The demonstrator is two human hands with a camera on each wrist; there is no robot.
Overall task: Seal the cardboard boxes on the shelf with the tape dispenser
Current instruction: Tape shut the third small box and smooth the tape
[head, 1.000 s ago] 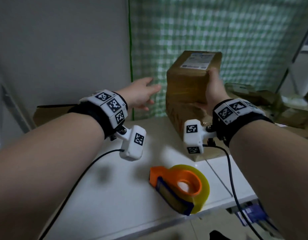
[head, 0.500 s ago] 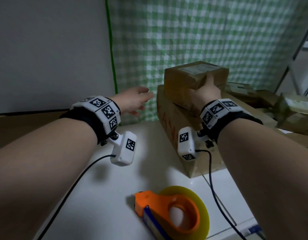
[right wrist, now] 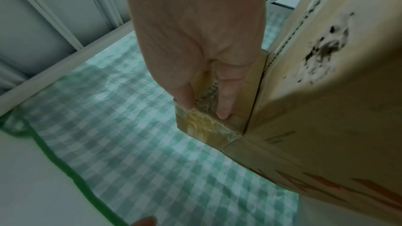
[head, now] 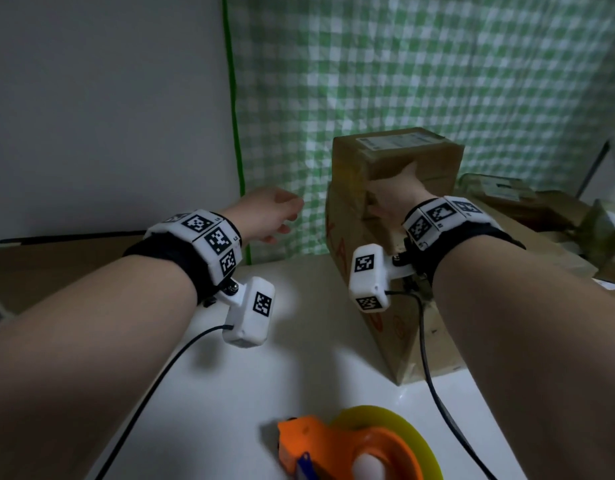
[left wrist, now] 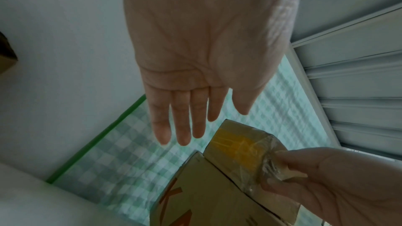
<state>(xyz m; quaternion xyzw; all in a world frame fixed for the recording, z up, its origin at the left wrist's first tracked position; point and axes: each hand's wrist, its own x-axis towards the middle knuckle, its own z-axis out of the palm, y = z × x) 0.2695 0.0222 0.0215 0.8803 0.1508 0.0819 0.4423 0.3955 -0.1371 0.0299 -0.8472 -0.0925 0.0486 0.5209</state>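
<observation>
A small cardboard box (head: pixel 396 147) with a white label on top lies on a larger cardboard box (head: pixel 378 306) marked in red. My right hand (head: pixel 392 199) grips the small box's near, taped end; the right wrist view shows its thumb and a finger (right wrist: pixel 224 102) pressed on that end (right wrist: pixel 208 126), beside the large box (right wrist: pixel 326 92). My left hand (head: pixel 268 213) hovers to the left of the boxes, fingers (left wrist: pixel 180 126) straight and empty, apart from the small box (left wrist: pixel 237 145). The orange tape dispenser (head: pixel 354 445) with a yellow roll lies on the white shelf (head: pixel 264 393) near the front.
A green checked cloth (head: pixel 403 81) hangs behind the boxes, with a grey wall (head: pixel 108 116) to its left. Flat cardboard (head: pixel 57 271) lies at the far left. More boxes (head: pixel 527 202) crowd the right side. Wrist camera cables (head: pixel 434 393) trail over the shelf.
My right hand has brought the small box down from a raised tilt to lie flat on the large box. The left hand has stayed open to the left.
</observation>
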